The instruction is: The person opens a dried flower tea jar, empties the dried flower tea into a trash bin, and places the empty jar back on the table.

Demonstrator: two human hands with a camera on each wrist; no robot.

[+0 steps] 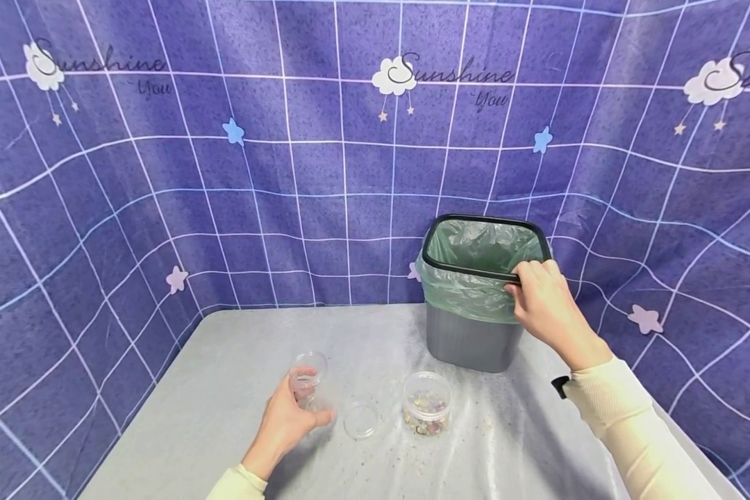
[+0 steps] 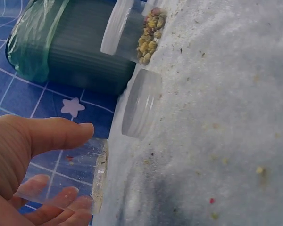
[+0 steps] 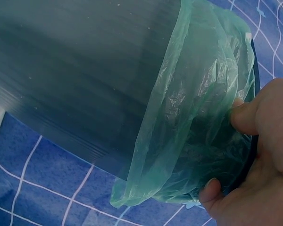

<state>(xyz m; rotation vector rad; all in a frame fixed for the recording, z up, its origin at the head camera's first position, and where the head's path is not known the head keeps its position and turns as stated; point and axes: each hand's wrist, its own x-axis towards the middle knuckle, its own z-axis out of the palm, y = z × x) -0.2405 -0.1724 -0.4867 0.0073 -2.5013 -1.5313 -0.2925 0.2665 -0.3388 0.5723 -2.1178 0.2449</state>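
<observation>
My left hand (image 1: 290, 414) holds a clear plastic jar (image 2: 82, 162) around its side, fingers on one side and thumb on the other. A little pale residue clings to the jar's bottom, which is at the tabletop in the left wrist view. Just right of it lies a clear round lid (image 1: 360, 421). Farther right stands a second clear jar (image 1: 428, 403), partly filled with dried yellow and pink flower buds (image 2: 151, 35). My right hand (image 1: 544, 302) grips the black rim of a grey trash bin (image 1: 471, 340), over the green bag (image 3: 179, 103) that lines it.
The bin stands at the back right of the grey-white tabletop (image 1: 244, 354). Small crumbs and specks are scattered over the front of the table. A blue-purple checked curtain (image 1: 312, 173) rises behind the table and along both sides.
</observation>
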